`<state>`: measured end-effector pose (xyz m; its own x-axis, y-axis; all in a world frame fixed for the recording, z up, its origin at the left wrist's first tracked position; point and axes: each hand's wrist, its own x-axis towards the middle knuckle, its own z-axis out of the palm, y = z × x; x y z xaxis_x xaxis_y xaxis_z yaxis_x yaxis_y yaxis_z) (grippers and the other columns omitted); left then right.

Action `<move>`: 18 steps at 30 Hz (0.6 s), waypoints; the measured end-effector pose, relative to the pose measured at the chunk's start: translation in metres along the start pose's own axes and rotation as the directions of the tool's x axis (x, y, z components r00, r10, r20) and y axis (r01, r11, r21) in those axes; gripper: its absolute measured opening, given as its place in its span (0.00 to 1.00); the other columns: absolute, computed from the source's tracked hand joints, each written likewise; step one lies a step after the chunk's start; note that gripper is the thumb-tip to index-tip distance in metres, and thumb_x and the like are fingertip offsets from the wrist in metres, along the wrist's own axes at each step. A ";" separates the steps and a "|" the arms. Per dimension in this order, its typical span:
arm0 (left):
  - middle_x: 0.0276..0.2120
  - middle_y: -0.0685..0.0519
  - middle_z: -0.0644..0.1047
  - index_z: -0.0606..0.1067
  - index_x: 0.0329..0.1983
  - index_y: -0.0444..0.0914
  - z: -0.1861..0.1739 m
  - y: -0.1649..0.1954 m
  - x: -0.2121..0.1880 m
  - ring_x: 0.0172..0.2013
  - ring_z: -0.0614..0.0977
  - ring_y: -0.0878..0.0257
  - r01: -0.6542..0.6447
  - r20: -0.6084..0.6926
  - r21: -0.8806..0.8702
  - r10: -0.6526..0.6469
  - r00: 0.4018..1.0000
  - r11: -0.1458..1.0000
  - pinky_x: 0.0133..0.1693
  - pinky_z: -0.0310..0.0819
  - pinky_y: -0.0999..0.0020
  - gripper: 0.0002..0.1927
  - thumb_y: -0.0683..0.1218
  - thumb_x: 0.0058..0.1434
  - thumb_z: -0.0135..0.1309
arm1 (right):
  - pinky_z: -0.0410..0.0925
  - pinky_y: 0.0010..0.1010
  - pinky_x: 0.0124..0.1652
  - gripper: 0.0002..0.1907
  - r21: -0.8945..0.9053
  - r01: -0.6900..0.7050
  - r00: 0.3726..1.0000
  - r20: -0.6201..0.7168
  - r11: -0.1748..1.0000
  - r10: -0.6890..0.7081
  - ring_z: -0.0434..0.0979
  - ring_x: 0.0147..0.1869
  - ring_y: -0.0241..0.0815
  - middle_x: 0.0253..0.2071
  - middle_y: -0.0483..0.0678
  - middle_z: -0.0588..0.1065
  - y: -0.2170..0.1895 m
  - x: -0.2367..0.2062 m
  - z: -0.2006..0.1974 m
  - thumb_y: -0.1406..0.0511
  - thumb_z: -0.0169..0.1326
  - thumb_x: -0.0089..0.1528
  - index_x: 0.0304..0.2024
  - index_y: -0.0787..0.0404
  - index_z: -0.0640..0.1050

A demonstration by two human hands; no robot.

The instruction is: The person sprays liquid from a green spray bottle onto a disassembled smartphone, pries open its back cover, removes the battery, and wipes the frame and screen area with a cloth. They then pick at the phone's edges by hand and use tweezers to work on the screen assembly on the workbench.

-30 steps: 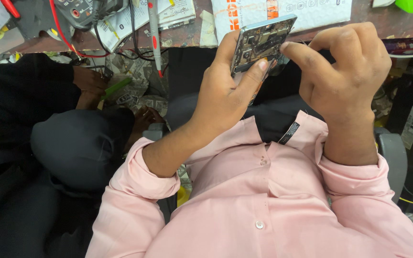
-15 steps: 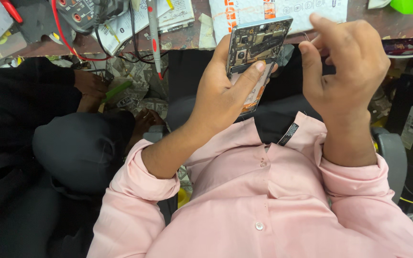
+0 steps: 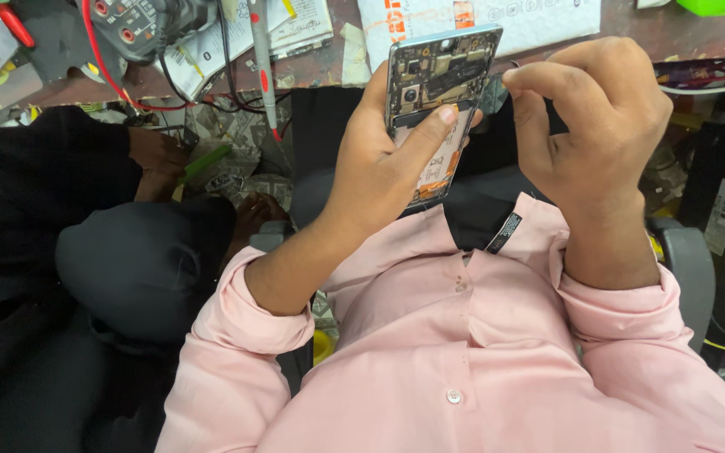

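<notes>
My left hand (image 3: 379, 168) grips the open phone (image 3: 434, 109) upright above my lap, thumb across it, right hand (image 3: 597, 143) pinched empty just right; thumb could smear or snag the bare board

A single head-worn camera looks steeply down the wearer's own chest, so the pink button-up shirt (image 3: 463, 352) fills the lower frame at very close range. Both raised hands sit near the lens, mid-frame. The cluttered brown wooden workbench edge (image 3: 631, 33) crosses the top. A neighbouring person in black clothing (image 3: 35, 252) occupies the left side.
</notes>
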<state>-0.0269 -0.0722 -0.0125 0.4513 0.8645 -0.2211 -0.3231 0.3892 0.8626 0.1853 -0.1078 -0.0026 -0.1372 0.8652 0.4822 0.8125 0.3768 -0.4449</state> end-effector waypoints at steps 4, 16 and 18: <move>0.46 0.44 0.81 0.65 0.64 0.32 0.000 0.002 0.001 0.43 0.84 0.64 0.016 0.010 -0.060 -0.016 1.000 0.998 0.49 0.83 0.65 0.18 0.39 0.75 0.52 | 0.66 0.32 0.42 0.14 -0.016 -0.006 1.000 0.004 1.000 0.006 0.74 0.43 0.46 0.39 0.46 0.74 0.000 0.000 -0.001 0.78 0.60 0.60 0.45 0.59 0.80; 0.48 0.50 0.80 0.67 0.59 0.33 0.010 0.014 0.000 0.47 0.84 0.68 -0.034 -0.050 0.113 0.040 0.998 0.993 0.51 0.80 0.71 0.16 0.41 0.71 0.51 | 0.67 0.25 0.38 0.10 0.279 -0.249 0.967 0.014 0.928 0.255 0.74 0.40 0.39 0.39 0.50 0.76 -0.007 0.002 -0.006 0.78 0.65 0.69 0.51 0.68 0.81; 0.41 0.51 0.81 0.69 0.60 0.33 0.014 0.017 -0.003 0.38 0.81 0.69 0.020 -0.090 0.326 0.010 0.996 0.945 0.42 0.77 0.72 0.15 0.42 0.72 0.54 | 0.66 0.22 0.37 0.11 0.484 -0.411 0.899 0.076 0.772 0.431 0.72 0.38 0.35 0.41 0.51 0.76 -0.010 0.004 -0.004 0.75 0.65 0.70 0.55 0.71 0.81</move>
<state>-0.0227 -0.0728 0.0091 0.3709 0.8937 -0.2524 -0.0252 0.2814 0.9593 0.1791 -0.1090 0.0064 0.1837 0.9656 0.1843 0.4099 0.0951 -0.9071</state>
